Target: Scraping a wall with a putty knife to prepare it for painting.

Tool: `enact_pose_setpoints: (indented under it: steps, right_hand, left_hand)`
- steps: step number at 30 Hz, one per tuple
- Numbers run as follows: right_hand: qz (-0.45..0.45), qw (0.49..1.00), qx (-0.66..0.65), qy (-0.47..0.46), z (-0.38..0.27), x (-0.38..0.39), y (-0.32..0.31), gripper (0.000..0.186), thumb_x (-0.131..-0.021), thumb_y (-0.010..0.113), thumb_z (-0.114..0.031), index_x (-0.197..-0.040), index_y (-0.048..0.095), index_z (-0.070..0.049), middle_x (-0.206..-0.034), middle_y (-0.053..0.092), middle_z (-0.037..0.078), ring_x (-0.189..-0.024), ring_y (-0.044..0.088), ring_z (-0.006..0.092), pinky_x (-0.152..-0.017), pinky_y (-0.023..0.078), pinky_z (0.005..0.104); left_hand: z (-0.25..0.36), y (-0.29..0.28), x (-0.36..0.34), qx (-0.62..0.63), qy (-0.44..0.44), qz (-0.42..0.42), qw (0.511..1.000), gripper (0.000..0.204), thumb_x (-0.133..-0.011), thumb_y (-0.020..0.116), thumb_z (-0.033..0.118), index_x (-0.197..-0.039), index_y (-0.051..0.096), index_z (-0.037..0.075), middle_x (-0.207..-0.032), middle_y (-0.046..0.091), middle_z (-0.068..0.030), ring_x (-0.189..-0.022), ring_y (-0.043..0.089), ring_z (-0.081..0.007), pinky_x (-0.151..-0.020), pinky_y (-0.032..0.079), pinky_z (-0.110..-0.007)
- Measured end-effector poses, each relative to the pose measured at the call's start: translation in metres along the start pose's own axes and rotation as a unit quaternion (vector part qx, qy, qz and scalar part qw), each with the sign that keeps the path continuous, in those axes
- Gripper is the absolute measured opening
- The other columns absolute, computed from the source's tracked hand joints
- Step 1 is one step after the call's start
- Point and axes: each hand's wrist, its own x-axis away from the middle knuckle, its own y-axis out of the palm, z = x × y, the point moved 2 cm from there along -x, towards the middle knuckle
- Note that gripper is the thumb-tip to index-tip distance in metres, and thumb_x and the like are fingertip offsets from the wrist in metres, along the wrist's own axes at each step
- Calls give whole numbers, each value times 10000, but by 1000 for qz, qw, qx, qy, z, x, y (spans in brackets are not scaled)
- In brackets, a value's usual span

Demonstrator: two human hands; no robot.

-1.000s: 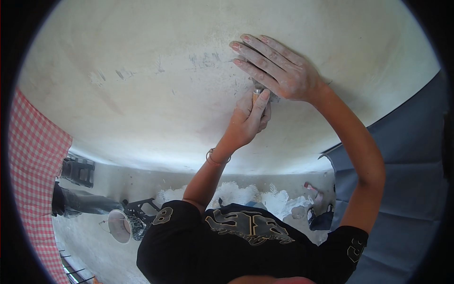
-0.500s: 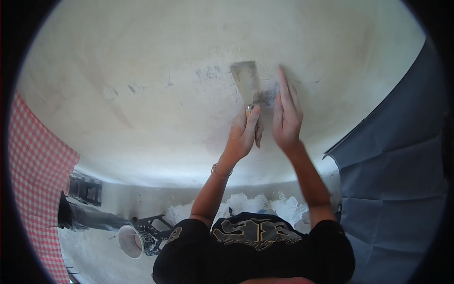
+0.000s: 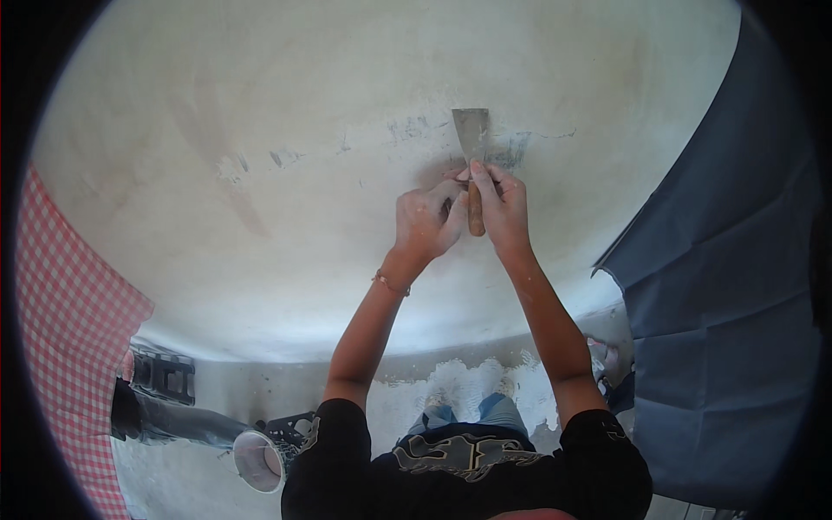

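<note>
A putty knife [image 3: 471,130] with a wide metal blade and a wooden handle stands blade-up in front of the pale wall [image 3: 286,87]. My right hand [image 3: 507,206] pinches it where the blade meets the handle, thumb on the near side. From the other side, my left hand [image 3: 422,221] curls its fingers and thumb against the top of the handle; part of this grip is hidden. Behind the blade runs a patchy band of dark scrapes [image 3: 407,128] and a thin crack [image 3: 555,135] on the wall.
A red-and-white checked cloth [image 3: 69,321] hangs at left, a grey sheet [image 3: 719,347] at right. Low on the left are a round bucket [image 3: 260,461], a dark plastic stool [image 3: 166,377] and someone's leg [image 3: 178,423]. White residue [image 3: 451,381] covers the floor by my feet.
My right hand, stretched out flat beside the wall marks before, has come in and closed on the putty knife. The knife has shifted slightly right and turned more upright.
</note>
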Motion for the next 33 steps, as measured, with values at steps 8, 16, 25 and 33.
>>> enact_pose_setpoints:
  steps: [8, 16, 25, 33]
  right_hand:
    - [55, 994, -80, 54, 3, -4, 7, 342, -1125, 548, -353, -957, 628, -66, -676, 553, -15, -427, 381, 59, -386, 289, 259]
    - [14, 986, -53, 159, 3, 5, -12, 362, -1111, 566, -398, -1013, 623, -54, -664, 475, -32, -432, 379, 57, -383, 272, 257]
    - [-4, 979, -103, 178, -3, 6, -21, 354, -1127, 527, -385, -994, 593, -64, -650, 449, -33, -416, 364, 61, -372, 243, 262]
    - [10, 1000, 19, 15, 7, -21, -24, 377, -1137, 495, -375, -906, 540, -80, -627, 449, -28, -411, 367, 69, -368, 258, 258]
  left_hand:
    - [-2, -10, -48, -253, 216, 259, 907, 285, -931, 676, 254, -1166, 689, 93, -1298, 631, -208, -1206, 600, -380, -1023, 451, -532]
    - [-44, 14, -59, -418, 105, 192, 882, 739, -1025, 556, 469, -1685, 298, 261, -1746, 188, -230, -1601, 224, -413, -1241, 112, -722]
    - [-49, 22, -48, -442, 78, 192, 873, 737, -1021, 527, 472, -1684, 302, 241, -1744, 187, -231, -1604, 210, -419, -1251, 105, -708]
    - [-39, 23, -57, -436, 102, 231, 864, 802, -973, 576, 559, -1675, 334, 258, -1727, 241, -239, -1586, 260, -427, -1228, 182, -722]
